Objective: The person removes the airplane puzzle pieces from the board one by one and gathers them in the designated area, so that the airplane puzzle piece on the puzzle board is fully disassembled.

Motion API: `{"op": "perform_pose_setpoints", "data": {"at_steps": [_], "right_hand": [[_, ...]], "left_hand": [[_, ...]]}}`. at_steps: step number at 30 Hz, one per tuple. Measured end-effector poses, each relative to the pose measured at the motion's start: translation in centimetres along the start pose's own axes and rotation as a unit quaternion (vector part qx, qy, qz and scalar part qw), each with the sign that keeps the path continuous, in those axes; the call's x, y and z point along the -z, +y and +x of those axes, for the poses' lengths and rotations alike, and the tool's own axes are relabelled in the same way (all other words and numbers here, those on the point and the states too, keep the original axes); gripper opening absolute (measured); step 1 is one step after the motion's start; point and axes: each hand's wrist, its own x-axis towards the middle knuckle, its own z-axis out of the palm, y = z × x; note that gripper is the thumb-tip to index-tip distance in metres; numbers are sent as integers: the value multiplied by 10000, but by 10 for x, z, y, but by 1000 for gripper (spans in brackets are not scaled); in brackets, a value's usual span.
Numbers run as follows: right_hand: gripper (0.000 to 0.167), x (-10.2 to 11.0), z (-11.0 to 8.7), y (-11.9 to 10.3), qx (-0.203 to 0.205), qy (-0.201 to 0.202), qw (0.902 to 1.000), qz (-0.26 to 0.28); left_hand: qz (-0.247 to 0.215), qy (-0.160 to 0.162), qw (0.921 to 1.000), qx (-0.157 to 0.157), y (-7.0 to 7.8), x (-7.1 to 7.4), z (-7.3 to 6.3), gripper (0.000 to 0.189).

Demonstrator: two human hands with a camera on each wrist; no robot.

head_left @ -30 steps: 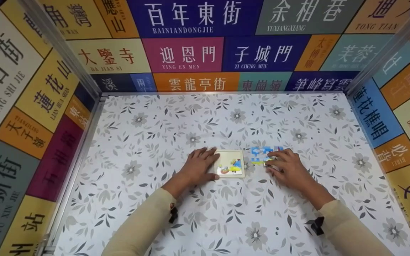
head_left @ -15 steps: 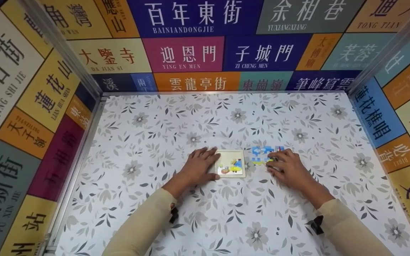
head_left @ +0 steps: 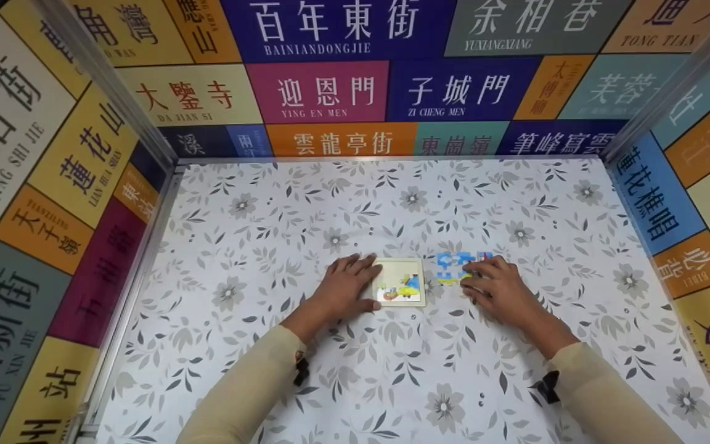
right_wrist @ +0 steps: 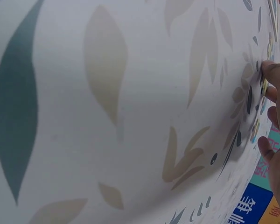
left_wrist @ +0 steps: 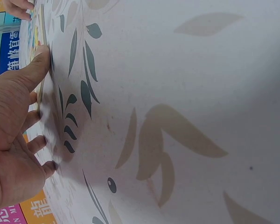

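My left hand holds the left side of a small pale puzzle tray, thumb by its near corner and fingers by its far corner. Yellow and blue picture pieces lie inside the tray's lower part; the upper part shows plain pale base. To the right, my right hand touches a group of blue jigsaw pieces with loosely bent, spread fingertips, hiding some of them. In the left wrist view, the left thumb overlaps the tray's thin edge. In the right wrist view, right fingers stand spread beside colourful pieces.
Under everything lies a white tabletop printed with grey flowers and leaves. Panels with coloured blocks and Chinese lettering, such as the back wall, enclose it at the back and both sides. A black strap shows at the right sleeve.
Both hands and the tray stay where they are. The camera view shifts very slightly.
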Motion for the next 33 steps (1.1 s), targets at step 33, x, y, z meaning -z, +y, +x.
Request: {"op": "perform_pose_setpoints", "data": {"at_steps": [33], "right_hand": [[26,-5,19,-21,-116,-67,9999,-105]], "left_hand": [[-238,68,9997,-74,-1,0,-3,82]]}}
